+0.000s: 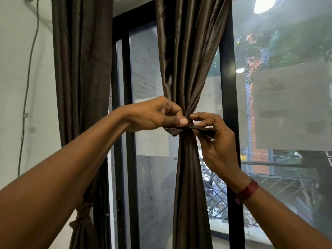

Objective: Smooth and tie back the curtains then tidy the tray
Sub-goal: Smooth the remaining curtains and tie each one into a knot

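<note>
A dark brown satin curtain [186, 56] hangs in front of the window, gathered into a narrow waist at mid-height. A matching brown tie-back band [181, 129] wraps around that waist. My left hand [154, 115] pinches the band's left end against the gathered cloth. My right hand [213, 133] holds the band's right end, fingers curled over it. A second brown curtain [80, 69] hangs at the left, tied low down with a knot [81, 214]. No tray is in view.
Black window frames [228, 87] stand behind and beside the curtain, with glass showing trees and buildings outside. A thin cable [27, 90] runs down the pale wall at the left. A red band [247, 191] sits on my right wrist.
</note>
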